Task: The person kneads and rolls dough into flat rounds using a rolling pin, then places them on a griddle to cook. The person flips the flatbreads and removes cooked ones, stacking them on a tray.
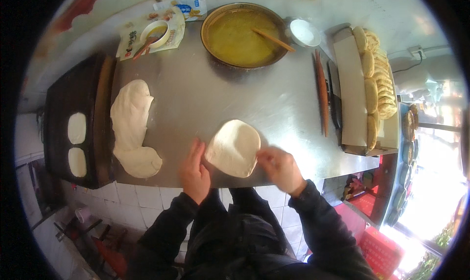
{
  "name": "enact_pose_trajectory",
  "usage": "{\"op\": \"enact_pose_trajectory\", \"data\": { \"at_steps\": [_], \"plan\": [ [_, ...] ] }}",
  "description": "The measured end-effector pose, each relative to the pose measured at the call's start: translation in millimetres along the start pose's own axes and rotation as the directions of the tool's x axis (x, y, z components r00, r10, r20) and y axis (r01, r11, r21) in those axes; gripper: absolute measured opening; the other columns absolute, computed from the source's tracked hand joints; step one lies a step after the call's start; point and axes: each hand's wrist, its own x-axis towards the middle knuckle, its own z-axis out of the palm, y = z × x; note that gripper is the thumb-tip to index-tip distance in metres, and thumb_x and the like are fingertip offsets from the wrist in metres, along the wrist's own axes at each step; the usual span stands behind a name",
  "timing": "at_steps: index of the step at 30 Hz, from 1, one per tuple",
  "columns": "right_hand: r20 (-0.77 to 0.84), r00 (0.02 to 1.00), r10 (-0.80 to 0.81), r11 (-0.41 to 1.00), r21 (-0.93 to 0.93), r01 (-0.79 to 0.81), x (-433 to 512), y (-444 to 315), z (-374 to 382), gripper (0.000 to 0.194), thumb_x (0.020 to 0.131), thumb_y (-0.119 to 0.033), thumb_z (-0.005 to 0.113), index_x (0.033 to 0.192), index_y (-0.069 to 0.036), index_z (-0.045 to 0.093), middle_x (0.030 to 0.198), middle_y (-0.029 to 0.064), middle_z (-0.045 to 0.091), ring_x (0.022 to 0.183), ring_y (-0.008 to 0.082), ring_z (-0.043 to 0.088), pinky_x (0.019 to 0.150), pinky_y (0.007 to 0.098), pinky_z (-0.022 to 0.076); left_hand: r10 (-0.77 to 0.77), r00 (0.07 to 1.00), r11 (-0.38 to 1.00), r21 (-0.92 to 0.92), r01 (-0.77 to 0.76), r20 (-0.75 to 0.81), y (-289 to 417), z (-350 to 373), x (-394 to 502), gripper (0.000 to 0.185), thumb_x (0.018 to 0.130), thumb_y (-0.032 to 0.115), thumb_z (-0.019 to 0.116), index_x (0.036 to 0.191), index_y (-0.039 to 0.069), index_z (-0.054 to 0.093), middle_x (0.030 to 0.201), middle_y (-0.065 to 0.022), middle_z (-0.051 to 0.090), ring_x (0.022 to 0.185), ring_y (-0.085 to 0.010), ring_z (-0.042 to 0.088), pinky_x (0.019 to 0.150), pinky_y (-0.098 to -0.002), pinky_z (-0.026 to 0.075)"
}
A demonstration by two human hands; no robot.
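Observation:
A flattened, rounded piece of dough (234, 149) lies near the front edge of a steel worktop (183, 85). My left hand (195, 171) is beside its left edge, fingers extended, with nothing seen in it. At the dough's right edge is my right hand (281, 168), fingers bent, slightly blurred; whether they pinch the edge cannot be told. A long, uneven mass of dough (131, 127) rests at the left of the worktop. Two flat dough pieces (76, 128) sit on a dark griddle (60, 96) at the far left.
At the back stand a wide pan of yellowish liquid (238, 37) with a wooden stick (273, 40), a white bowl (304, 33) and a small bowl with a spoon (156, 34). A rolling pin (322, 96), a dark blade (334, 96) and a box of breads (352, 96) are at right.

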Motion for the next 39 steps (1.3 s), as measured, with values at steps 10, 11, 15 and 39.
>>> {"op": "enact_pose_trajectory", "data": {
  "at_steps": [10,11,15,39],
  "plan": [
    [-0.003,0.985,-0.171,0.894,-0.421,0.154,95,-3,46,0.041,0.102,-0.032,0.066,0.130,-0.002,0.068,0.096,0.0139,0.073,0.096,0.0353,0.071,0.081,0.0454,0.0587,0.262,0.886,0.808,0.415,-0.419,0.384,7,26,-43,0.104,0.087,0.045,0.083,0.171,0.020,0.027,0.175,-0.0288,0.016,0.157,-0.0619,0.015,0.120,-0.0783,0.018],
    [-0.097,0.926,-0.366,0.795,-0.550,0.257,95,-3,56,0.040,0.105,-0.037,0.062,0.126,-0.003,0.069,0.092,0.0135,0.073,0.090,0.0351,0.072,0.078,0.0478,0.0588,0.222,0.876,0.808,0.422,-0.411,0.428,5,26,-46,0.104,0.087,0.046,0.083,0.171,0.021,0.027,0.175,-0.0283,0.016,0.157,-0.0618,0.015,0.120,-0.0783,0.018],
    [-0.025,0.951,-0.307,0.845,-0.468,0.260,105,10,66,0.035,0.108,-0.037,0.058,0.103,-0.004,0.067,0.089,0.0160,0.073,0.085,0.0368,0.073,0.076,0.0500,0.0587,0.233,0.868,0.794,0.430,-0.430,0.438,-7,28,-52,0.104,0.086,0.052,0.083,0.170,0.024,0.030,0.176,-0.0256,0.015,0.157,-0.0619,0.014,0.120,-0.0787,0.018],
    [0.390,0.911,-0.133,0.983,-0.068,0.172,14,-310,34,0.018,0.102,-0.009,0.067,0.118,-0.002,0.063,0.096,0.0214,0.069,0.090,0.0435,0.069,0.079,0.0451,0.0544,-0.504,0.769,-0.185,-0.919,0.348,0.393,-14,-61,-5,0.053,0.116,0.053,0.040,0.101,0.007,0.062,0.097,-0.0050,0.066,0.092,-0.0177,0.064,0.084,-0.0318,0.054]
  ]
}}
